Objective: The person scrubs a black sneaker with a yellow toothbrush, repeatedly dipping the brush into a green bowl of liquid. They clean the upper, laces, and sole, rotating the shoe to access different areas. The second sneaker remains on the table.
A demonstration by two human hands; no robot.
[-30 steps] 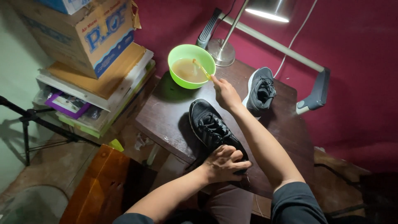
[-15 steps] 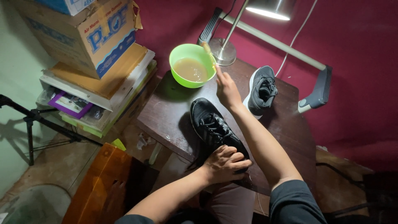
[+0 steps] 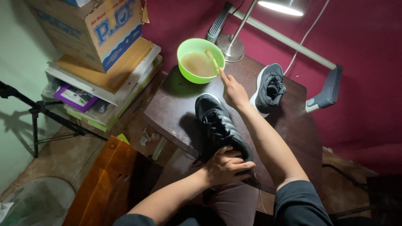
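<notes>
Dark wooden table (image 3: 176, 113) | left hand (image 3: 226, 167) fingers clamped on black mesh sneaker (image 3: 217, 125) heel, light, soft | right hand (image 3: 233, 92) pinching yellow stick (image 3: 212, 60) in green plastic bowl (image 3: 186, 71)

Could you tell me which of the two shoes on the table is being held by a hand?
The black shoe near the table's front edge: the left hand grips its heel. The grey shoe lies apart, untouched, beyond the right hand.

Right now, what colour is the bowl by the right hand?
Bright green bowl, seen best in the head view.
</notes>
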